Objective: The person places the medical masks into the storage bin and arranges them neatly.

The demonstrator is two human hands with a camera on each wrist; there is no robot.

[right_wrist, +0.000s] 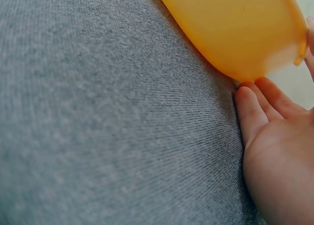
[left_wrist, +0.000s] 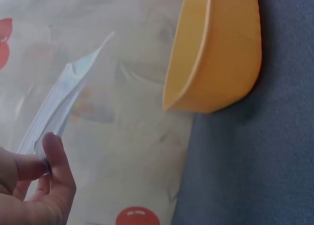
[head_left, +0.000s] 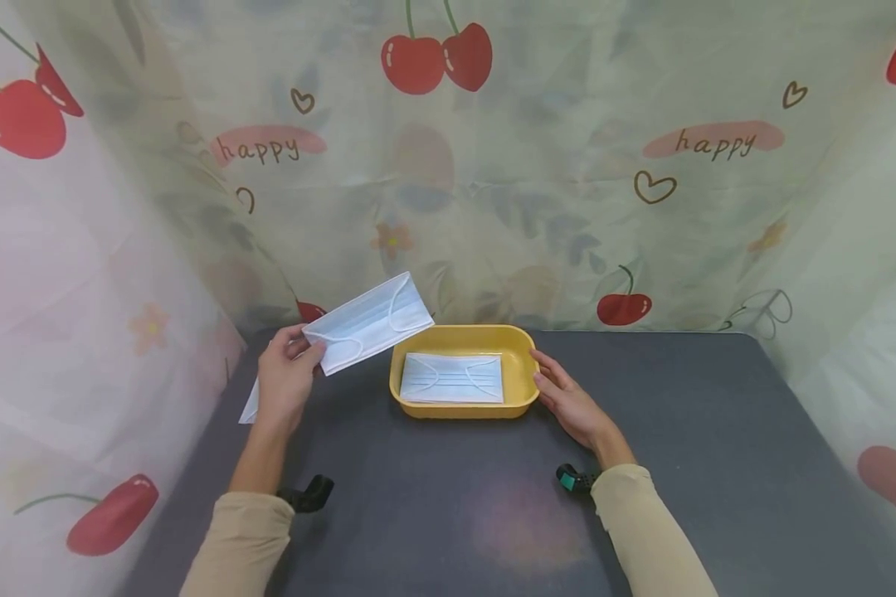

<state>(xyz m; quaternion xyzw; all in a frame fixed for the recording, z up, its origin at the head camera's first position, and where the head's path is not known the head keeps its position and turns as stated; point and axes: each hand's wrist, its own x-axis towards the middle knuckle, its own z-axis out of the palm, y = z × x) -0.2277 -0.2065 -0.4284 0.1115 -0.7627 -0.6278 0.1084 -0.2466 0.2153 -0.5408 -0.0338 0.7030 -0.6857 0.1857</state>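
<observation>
My left hand (head_left: 285,377) pinches one end of a light blue face mask (head_left: 373,322) between thumb and fingers. The mask is raised and tilted, its white ear loops showing, left of a yellow tray (head_left: 518,410). In the left wrist view the same mask (left_wrist: 59,102) appears nearly edge-on. Another face mask (head_left: 451,379) lies flat inside the tray, towards its left. At the tray's right end, my right hand (head_left: 577,408) touches the outer wall with its fingertips. The right wrist view shows fairly straight fingers (right_wrist: 252,107) against the tray's lower side.
A white piece (head_left: 250,405), mostly hidden behind the left hand, lies on the dark grey table (head_left: 448,497). A curtain (head_left: 538,207) with cherries and lettering hangs behind the table and along both sides. Each wrist carries a black device (head_left: 309,494).
</observation>
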